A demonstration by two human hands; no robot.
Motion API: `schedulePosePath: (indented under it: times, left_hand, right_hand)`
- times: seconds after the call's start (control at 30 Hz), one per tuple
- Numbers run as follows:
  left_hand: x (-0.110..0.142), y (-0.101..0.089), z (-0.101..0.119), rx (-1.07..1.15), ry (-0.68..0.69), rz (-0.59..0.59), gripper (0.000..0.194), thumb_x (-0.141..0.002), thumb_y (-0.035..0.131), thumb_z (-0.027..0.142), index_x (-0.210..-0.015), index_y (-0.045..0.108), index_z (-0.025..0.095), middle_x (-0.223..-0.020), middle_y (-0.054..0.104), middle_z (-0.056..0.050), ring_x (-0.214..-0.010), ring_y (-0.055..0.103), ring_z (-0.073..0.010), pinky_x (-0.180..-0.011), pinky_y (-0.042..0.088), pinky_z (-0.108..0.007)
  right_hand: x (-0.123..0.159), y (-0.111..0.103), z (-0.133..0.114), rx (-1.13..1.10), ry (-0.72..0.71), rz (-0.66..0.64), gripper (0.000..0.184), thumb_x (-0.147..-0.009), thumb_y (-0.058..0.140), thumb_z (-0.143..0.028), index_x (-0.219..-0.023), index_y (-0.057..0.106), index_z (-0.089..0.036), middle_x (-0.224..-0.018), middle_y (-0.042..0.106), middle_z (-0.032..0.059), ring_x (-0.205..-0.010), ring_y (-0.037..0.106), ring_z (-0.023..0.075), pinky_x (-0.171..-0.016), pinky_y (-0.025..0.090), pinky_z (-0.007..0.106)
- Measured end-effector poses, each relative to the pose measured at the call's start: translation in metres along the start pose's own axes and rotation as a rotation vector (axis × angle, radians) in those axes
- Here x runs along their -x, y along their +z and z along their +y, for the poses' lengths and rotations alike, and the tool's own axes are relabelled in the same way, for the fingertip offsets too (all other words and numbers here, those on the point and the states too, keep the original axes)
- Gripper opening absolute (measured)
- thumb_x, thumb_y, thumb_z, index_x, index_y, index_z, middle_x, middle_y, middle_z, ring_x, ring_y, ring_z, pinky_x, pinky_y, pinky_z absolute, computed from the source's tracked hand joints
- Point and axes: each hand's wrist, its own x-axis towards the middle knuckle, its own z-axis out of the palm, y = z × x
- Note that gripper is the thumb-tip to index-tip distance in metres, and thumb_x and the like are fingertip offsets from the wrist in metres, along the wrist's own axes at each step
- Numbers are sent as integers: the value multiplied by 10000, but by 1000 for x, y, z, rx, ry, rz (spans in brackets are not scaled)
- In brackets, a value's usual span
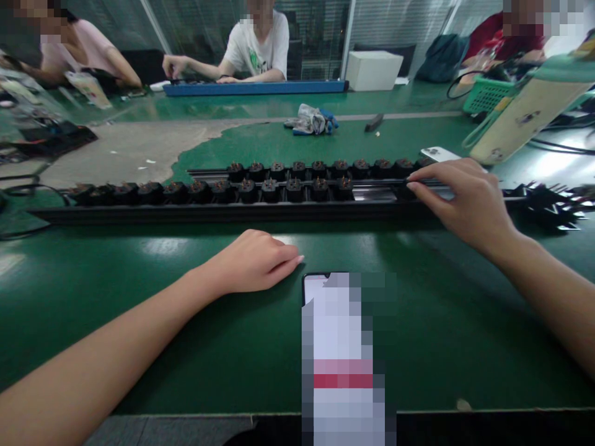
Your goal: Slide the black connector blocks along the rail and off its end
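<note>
My right hand [469, 201] pinches a black socket piece [403, 188] between thumb and forefinger at the right part of a long black rail [223, 214]. Several round black socket pieces [294, 189] with copper-coloured contacts on top sit in a row along this rail. A gap of bare metal channel [373, 192] lies between that row and the pinched piece. Behind it runs a second row of like sockets [341, 167]. My left hand [258, 260] rests on the green table in front of the rail, fingers curled together, with nothing visible in it.
A phone [316, 286], largely blurred out, lies between my forearms. Black pieces [555, 201] are heaped at the rail's right end, near a tilted bottle [530, 111] and a green basket [488, 95]. Gloves [313, 119] lie farther back. Three people sit across the table, one behind a blue rail [255, 88].
</note>
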Motion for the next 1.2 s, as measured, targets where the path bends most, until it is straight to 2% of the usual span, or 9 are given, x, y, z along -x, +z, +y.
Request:
schedulePosePath:
  times: [0.4,0.7,0.9,1.2]
  left_hand:
    - [0,0,0,14,-9,-9,391,-1063,374,316,-712,503,199,-564,524,14,-530,501,-152,-565,296,-306]
    - [0,0,-1,11,-20,-23,392,-1063,374,324,-710,495,204,-566,525,13,-535,511,-161,-565,305,-314]
    - [0,0,-1,15,-18,-23,396,-1065,365,332,-714,498,206,-571,518,14,-533,500,-160,-569,314,-315]
    - [0,1,0,9,-15,-15,400,-1065,369,327,-709,504,204,-565,523,13,-534,506,-157,-571,319,-311]
  right_hand:
    - [1,-5,11,38,4,-13,256,-924,556,-376,-961,712,-176,-960,724,95,-968,657,273,-904,496,432]
    - [2,-10,23,40,38,-58,398,-912,545,-438,-1102,726,-139,-973,709,126,-949,649,276,-894,505,437]
    - [3,-14,31,40,84,-94,377,-891,531,-477,-985,730,-172,-1024,716,133,-1010,651,294,-932,489,463]
    - [0,-20,35,18,118,-146,400,-858,537,-525,-974,730,-194,-980,711,107,-925,656,256,-872,492,427]
